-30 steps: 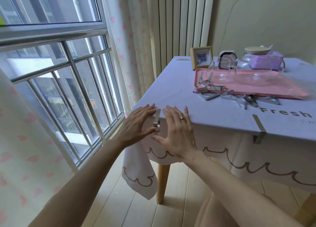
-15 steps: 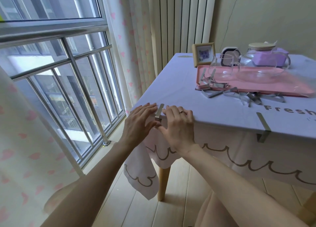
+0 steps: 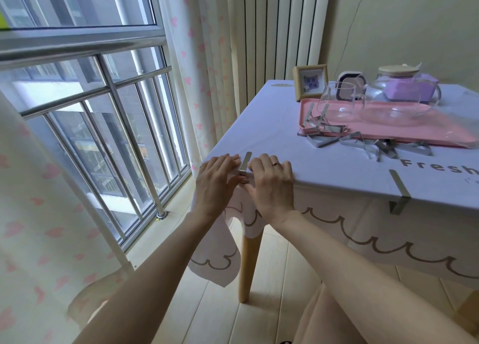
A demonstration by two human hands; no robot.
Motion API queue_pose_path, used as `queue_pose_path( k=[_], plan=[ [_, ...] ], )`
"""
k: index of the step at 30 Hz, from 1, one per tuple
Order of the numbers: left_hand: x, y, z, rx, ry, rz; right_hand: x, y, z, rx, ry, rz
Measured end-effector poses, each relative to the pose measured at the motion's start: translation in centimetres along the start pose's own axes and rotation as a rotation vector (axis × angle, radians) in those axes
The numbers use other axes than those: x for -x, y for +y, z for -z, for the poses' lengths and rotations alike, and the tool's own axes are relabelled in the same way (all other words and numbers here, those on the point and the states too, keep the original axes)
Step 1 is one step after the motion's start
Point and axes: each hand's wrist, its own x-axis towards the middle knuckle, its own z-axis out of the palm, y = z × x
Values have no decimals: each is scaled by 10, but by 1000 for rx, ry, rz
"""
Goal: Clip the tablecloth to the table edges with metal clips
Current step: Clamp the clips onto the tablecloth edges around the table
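A pale lilac tablecloth covers the table, its scalloped hem hanging over the near edge. A metal clip sits over the near left corner edge. My left hand and my right hand flank it, fingers curled over the table edge and thumbs pinching the clip's lower part from below. A second metal clip is fixed on the near edge to the right. Several loose metal clips lie in a heap before the pink tray.
On the pink tray stand a glass cup and a glass teapot. A small framed picture is behind. A wooden table leg shows under the corner. Window bars and curtain are close on the left.
Both hands have pushed the clip farther onto the table edge; fingers that were spread out now curl over the edge on either side of it. The view shifted slightly.
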Motion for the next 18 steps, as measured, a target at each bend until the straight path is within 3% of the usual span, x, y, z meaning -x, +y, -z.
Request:
queue_pose_path(
  k=[8,13,15,18],
  plan=[
    [-1,-1,1,18,-8,-13,-1,-2,4,11,-67,0],
    [-12,7,16,31,-103,33,-12,21,21,-272,-187,44],
    [-16,18,19,15,-103,28,-21,42,32,-362,-242,-11],
    [-19,42,10,0,-185,-69,-38,79,42,-266,-277,-133]
  ],
)
